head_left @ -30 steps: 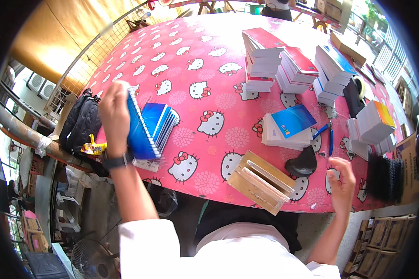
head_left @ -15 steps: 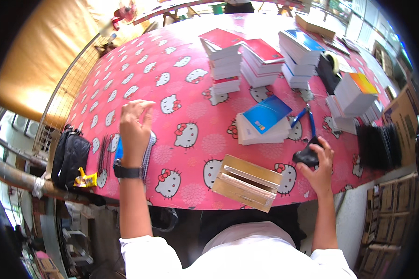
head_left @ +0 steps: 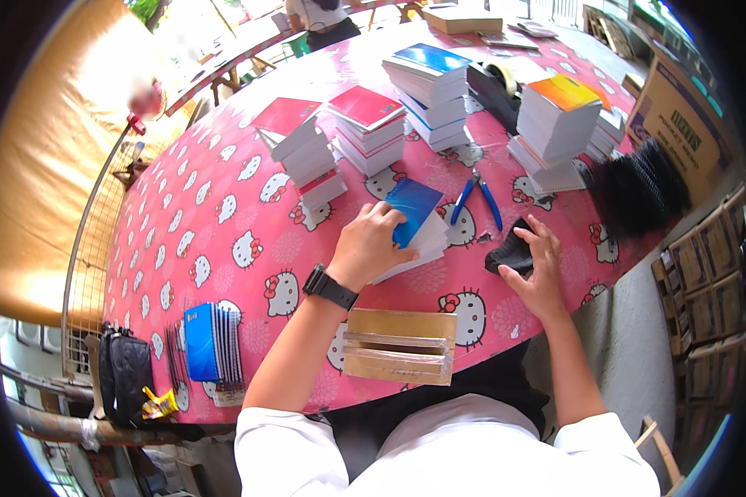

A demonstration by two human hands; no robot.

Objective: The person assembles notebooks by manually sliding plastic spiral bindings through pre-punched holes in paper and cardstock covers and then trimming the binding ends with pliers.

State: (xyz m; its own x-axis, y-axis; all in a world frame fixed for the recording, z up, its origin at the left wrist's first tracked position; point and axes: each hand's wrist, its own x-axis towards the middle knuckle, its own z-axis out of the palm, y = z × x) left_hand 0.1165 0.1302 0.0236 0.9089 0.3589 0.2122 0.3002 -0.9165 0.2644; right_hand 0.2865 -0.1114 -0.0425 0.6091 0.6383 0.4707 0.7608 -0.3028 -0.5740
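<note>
My left hand, with a dark watch on its wrist, is over the near left side of a low stack of unbound notebook pages. Its bent fingers close on the edge of the blue cover on top; the thumb lies by the white sheets. My right hand curls around a small black ribbed bundle on the table, thumb on the near side. Blue-handled pliers lie spread between the stack and the bundle. A slotted cardboard-coloured block sits near the front edge.
Tall book stacks with red, blue and orange covers stand farther back on the pink table. Black coils and a carton are at right. Bound blue notebooks and a black bag are at left.
My left hand has moved right from above the bound notebooks to the blue-covered stack. My right hand stays at the black bundle. The whole view has turned to the right.
</note>
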